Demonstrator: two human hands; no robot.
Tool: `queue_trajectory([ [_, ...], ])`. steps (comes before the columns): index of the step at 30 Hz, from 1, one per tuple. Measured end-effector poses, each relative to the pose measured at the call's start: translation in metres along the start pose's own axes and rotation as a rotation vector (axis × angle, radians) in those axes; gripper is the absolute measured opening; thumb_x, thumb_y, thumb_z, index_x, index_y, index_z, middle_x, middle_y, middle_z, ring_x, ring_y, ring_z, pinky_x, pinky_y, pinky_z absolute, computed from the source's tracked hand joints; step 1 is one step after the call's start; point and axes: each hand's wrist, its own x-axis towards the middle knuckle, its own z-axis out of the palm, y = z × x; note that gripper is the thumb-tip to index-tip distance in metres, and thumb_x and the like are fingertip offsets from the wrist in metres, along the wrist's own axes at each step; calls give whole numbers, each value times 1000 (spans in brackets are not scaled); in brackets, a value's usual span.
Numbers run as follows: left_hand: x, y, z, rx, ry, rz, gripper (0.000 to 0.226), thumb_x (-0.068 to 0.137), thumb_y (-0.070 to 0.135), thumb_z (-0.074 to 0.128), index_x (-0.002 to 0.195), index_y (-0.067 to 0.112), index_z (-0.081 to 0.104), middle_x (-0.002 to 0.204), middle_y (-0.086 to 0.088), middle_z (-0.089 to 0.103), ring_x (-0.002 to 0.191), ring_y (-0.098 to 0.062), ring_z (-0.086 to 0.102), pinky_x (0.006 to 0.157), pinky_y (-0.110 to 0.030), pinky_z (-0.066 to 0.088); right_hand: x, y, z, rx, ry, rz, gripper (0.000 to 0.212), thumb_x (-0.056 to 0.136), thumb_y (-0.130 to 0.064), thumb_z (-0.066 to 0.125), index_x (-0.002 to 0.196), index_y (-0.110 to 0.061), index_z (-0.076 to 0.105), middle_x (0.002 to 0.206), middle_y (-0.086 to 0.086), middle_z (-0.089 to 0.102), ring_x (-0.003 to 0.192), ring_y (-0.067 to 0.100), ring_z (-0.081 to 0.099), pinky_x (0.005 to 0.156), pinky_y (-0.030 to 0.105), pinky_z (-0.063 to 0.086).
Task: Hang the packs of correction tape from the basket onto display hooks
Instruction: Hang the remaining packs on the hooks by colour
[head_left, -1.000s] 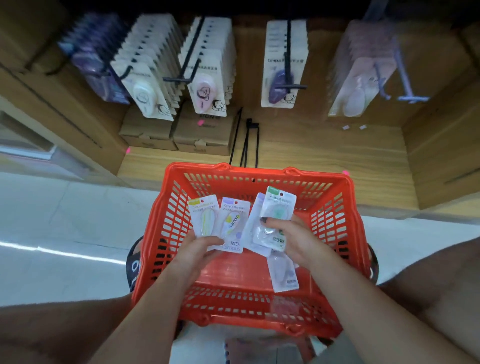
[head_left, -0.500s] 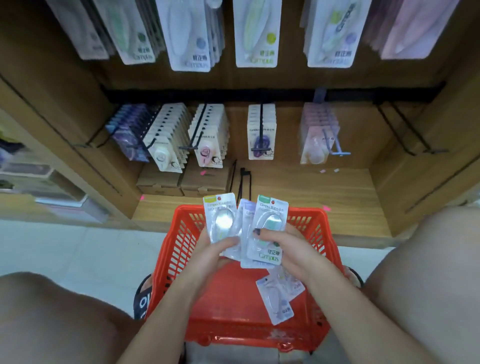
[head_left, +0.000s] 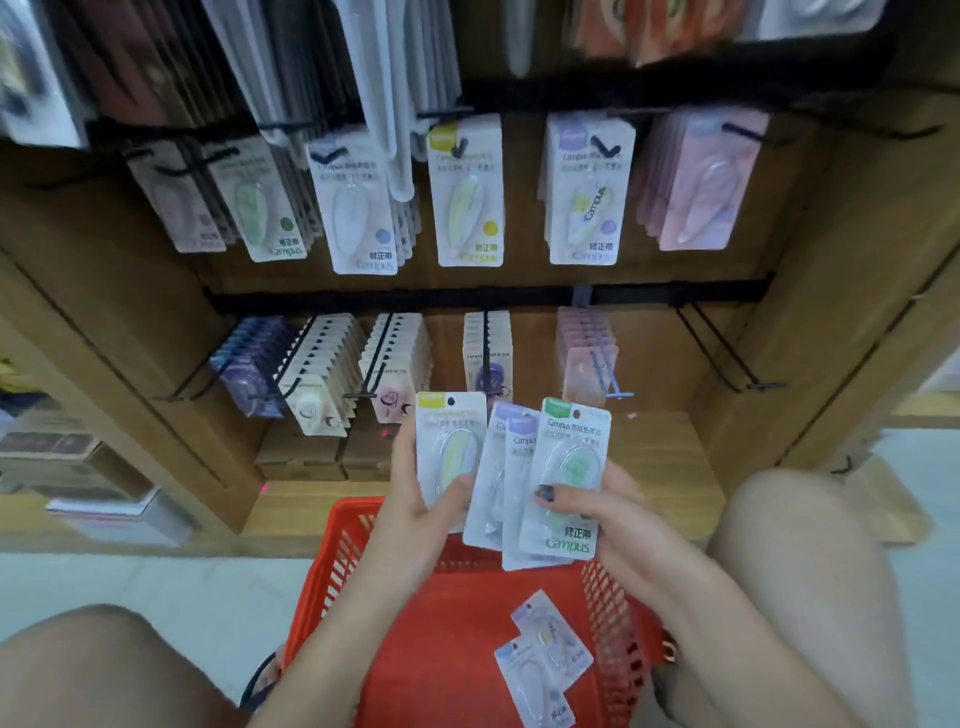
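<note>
My left hand (head_left: 415, 499) grips a yellow-tabbed pack of correction tape (head_left: 451, 441), held upright above the red basket (head_left: 332, 582). My right hand (head_left: 597, 514) holds a green-tabbed pack (head_left: 569, 467) in front of two purple-tabbed packs (head_left: 506, 467), fanned out beside the yellow one. Two more packs (head_left: 543, 660) lie on the basket floor at the right. On the upper rail, hooks carry matching packs: green (head_left: 265, 208), blue (head_left: 358, 208), yellow (head_left: 467, 197) and purple (head_left: 589, 192).
A lower rail holds rows of other tape packs (head_left: 322, 374) and an empty hook (head_left: 727, 353) at the right. Cardboard boxes (head_left: 317, 452) sit on the wooden shelf (head_left: 665, 467). My bare knees flank the basket, which rests on a pale floor.
The view has tilted up, revealing the upper rail of hanging packs. Both hands have risen with their packs, from inside the basket to above its far rim.
</note>
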Motion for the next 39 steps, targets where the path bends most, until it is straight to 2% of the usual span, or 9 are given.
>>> queue_trajectory([
  [5,18,40,7,24,-1,135,83,101,15,63,149,63,16,152,29,46,142,7,42,112,-19,37,-14,-45,0,64,-44,-106,61,79,-3,76,138,-10,60,132,16,71,121,38,69,104,58,52],
  [8,33,68,13,120,-56,126,39,105,10,56,132,38,57,127,29,62,120,14,54,90,-5,42,-18,-72,3,90,-83,-161,57,86,0,73,140,-10,58,132,16,71,119,38,70,94,52,60],
  [10,42,76,9,40,-188,93,23,107,11,50,112,18,72,109,6,73,109,-5,66,80,-16,50,-16,-85,5,76,-85,-197,58,86,-2,73,141,-10,58,133,14,70,121,37,69,98,55,58],
  [13,52,102,27,-17,-214,41,33,106,44,54,123,19,68,117,2,72,112,-14,67,90,-30,53,-13,-97,6,43,-108,-232,57,91,-6,69,146,-11,55,141,15,66,129,40,63,112,66,44],
  [17,56,109,33,-30,-147,175,20,100,23,68,118,32,64,107,18,74,96,-4,73,68,-21,58,-11,-108,6,37,-110,-258,50,97,-1,60,146,-8,55,140,18,65,129,42,63,112,68,42],
  [24,63,117,40,-59,-117,197,18,103,21,63,117,32,64,111,18,74,102,-5,73,75,-24,59,-10,-114,6,36,-121,-291,47,99,0,57,145,-11,57,140,15,66,129,39,63,108,61,49],
  [30,76,123,36,44,-151,243,21,101,28,67,118,39,64,117,20,72,114,-4,66,98,-34,53,-6,-125,-1,41,-104,-304,50,98,1,57,146,-11,56,141,17,65,130,40,62,112,68,42],
  [36,90,127,35,119,-141,302,12,98,34,68,110,36,66,111,22,73,110,0,66,88,-14,46,-2,-139,-4,2,-121,-385,51,96,1,61,146,-8,56,142,19,64,130,42,61,106,63,49],
  [39,99,131,32,185,-135,337,10,100,37,64,109,34,68,113,23,71,113,-1,63,93,-21,46,1,-159,-4,-86,-82,-444,52,91,0,67,142,-7,59,137,18,68,125,41,65,100,61,54],
])
